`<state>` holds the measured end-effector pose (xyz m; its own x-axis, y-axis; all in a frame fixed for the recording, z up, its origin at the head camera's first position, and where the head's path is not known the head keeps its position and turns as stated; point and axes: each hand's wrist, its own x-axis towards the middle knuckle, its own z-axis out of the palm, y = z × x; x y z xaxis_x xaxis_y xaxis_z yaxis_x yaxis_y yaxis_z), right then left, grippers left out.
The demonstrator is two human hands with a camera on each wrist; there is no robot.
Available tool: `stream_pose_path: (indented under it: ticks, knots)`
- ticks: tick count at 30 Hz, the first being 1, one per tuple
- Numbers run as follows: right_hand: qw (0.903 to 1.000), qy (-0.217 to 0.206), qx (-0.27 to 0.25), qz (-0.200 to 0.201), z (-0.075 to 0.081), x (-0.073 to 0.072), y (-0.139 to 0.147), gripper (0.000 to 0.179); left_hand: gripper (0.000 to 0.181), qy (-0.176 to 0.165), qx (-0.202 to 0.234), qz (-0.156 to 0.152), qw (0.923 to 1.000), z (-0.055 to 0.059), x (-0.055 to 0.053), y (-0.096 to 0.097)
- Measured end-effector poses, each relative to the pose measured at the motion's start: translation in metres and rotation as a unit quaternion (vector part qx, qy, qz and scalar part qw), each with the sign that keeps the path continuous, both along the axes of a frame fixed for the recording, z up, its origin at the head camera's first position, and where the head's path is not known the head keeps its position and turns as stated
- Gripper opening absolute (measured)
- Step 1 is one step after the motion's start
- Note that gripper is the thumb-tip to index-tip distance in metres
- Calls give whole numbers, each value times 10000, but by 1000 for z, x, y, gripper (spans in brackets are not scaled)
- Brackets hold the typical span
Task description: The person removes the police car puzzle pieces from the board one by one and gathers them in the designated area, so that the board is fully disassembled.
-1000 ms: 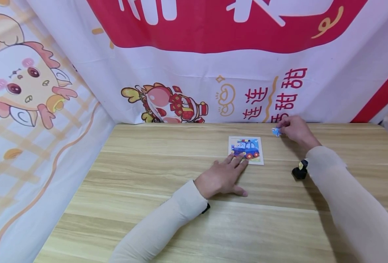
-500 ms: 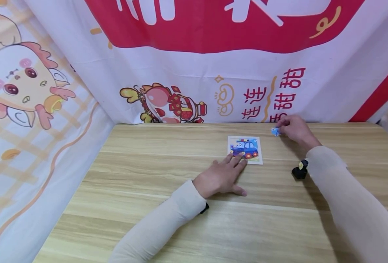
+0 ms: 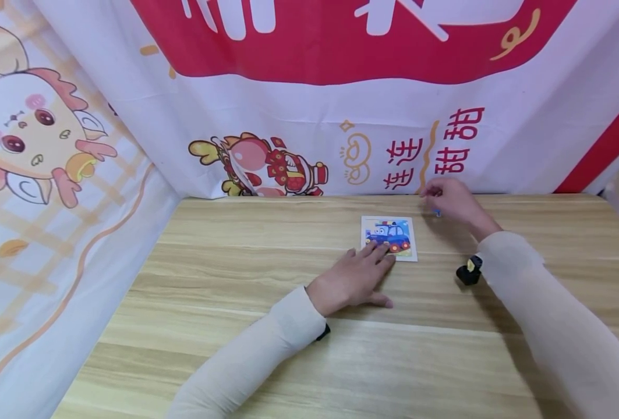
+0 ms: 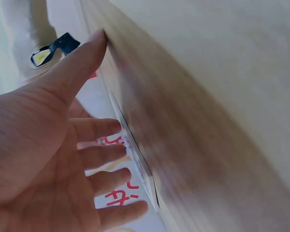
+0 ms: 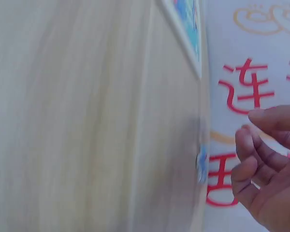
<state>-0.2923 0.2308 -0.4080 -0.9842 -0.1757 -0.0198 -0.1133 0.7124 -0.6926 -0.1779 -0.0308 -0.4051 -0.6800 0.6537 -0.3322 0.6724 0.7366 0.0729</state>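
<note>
A small square puzzle board (image 3: pixel 414 247) with a white border and a blue cartoon car lies on the table. My left hand (image 3: pixel 353 276) rests with its fingers spread, fingertips over the board's lower left edge. In the left wrist view, the fingertips (image 4: pixel 121 152) meet the thin board (image 4: pixel 140 159) side-on. My right hand (image 3: pixel 453 201) hovers beyond the board's right side, fingers loosely curled and holding nothing visible. Below it lies a small blue puzzle piece (image 3: pixel 438 213), mostly covered by the hand in the head view; the right wrist view shows the piece (image 5: pixel 201 166) apart from the fingers.
The wood-grain table (image 3: pixel 236 279) ends at the back against a printed cloth (image 3: pixel 309 134) with red characters. Another patterned cloth (image 3: pixel 52 174) hangs along the left. A black wrist device (image 3: pixel 469 272) shows under the right sleeve.
My right hand has let go of the blue puzzle piece and shifted slightly left above it. The left hand stays on the board; the head view has drifted a little.
</note>
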Motion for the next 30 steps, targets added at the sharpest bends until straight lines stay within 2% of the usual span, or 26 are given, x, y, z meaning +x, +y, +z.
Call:
stream_pose_path:
  ticks: [7,14,20,30]
  knots:
    - [9966,-320,83,748,2,3,-27,24,82,250,71,-417,9988,-3,-5,6]
    - [9918,-385,11,1220,-3,2,-46,18,83,389,81,-601,9974,-7,-9,12]
    - [9905,-309,-26,1340,-11,0,-55,15,87,471,-46,-692,9965,-8,-10,12]
    - [9898,-344,-51,1379,-13,-1,-61,12,91,347,-172,-662,9971,-5,-6,12]
